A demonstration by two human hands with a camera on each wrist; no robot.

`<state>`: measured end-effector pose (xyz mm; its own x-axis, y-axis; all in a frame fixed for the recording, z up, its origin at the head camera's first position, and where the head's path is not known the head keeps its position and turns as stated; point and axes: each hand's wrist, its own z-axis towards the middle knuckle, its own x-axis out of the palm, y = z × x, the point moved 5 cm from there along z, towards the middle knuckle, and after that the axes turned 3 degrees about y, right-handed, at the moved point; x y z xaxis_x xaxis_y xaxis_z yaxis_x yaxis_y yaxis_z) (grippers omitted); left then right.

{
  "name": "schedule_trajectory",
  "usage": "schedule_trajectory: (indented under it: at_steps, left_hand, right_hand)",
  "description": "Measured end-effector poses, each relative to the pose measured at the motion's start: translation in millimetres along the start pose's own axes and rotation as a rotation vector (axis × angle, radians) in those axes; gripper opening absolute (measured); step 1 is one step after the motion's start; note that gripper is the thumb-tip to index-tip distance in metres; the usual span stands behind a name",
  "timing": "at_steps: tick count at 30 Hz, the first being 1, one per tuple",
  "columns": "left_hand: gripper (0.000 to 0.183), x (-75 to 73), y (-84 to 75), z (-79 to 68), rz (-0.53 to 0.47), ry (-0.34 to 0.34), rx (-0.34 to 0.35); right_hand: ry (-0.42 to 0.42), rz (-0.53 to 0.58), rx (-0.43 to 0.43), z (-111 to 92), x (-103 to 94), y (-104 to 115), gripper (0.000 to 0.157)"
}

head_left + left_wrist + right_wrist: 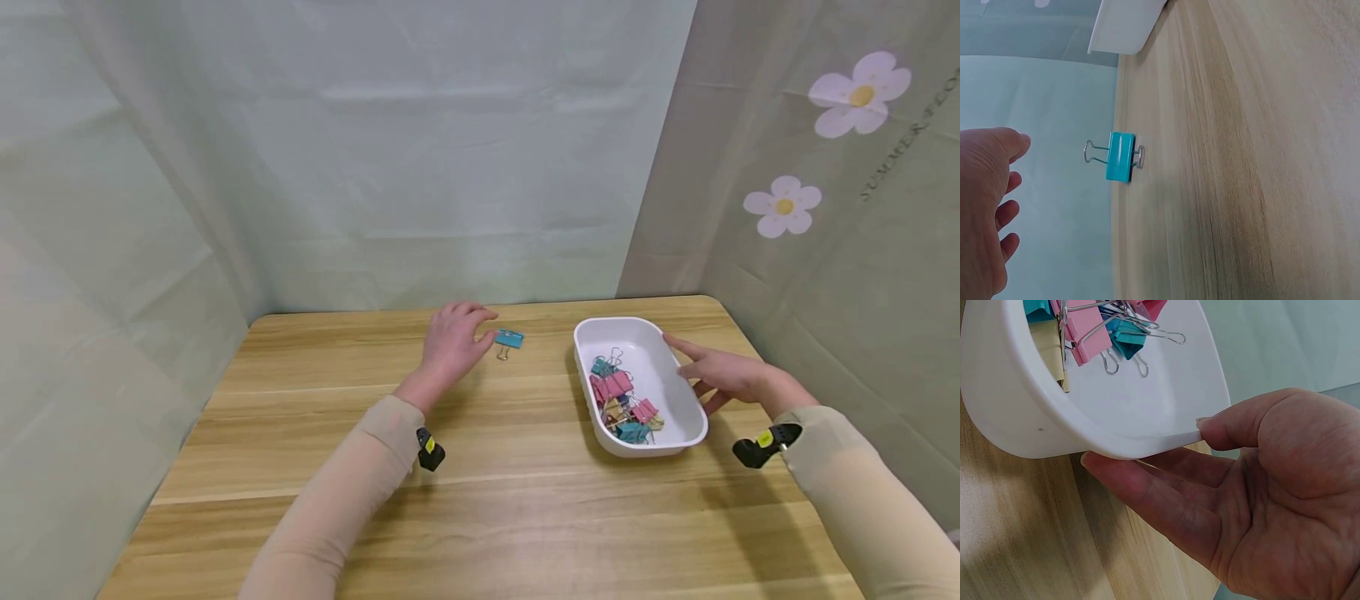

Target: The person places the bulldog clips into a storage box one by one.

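Observation:
A blue-teal binder clip [510, 338] with silver handles sits near the far edge of the table; the left wrist view shows the same binder clip [1120, 156] with a handle out on either side. Just left of it hovers my left hand [453, 340], fingers loosely bent and thumb apart, holding nothing. My right hand [726, 377] grips the right rim of a white plastic tray [686, 412]. In the right wrist view the thumb [1235, 425] lies over the rim, with fingers against the outer wall. Pink, teal and yellow binder clips [618, 383] are heaped along the tray's left side.
The wooden table [480, 500] has its back edge against a pale curtain [450, 167]. Another curtain [862, 292] with printed flowers hangs close on the right. Bare wood lies between the left forearm and the tray.

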<state>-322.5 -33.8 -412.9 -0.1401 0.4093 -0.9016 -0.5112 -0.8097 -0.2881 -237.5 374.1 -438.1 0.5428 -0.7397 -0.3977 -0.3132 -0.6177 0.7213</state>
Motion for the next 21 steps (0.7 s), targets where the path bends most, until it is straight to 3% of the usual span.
schedule_trajectory:
  at_steps: [21]
  left_hand:
    - [0.031, 25.0, 5.0, 14.3, 0.05, 0.083, -0.07]
  right_hand:
    - [0.003, 0.004, -0.01, -1, 1.6, 0, 0.078]
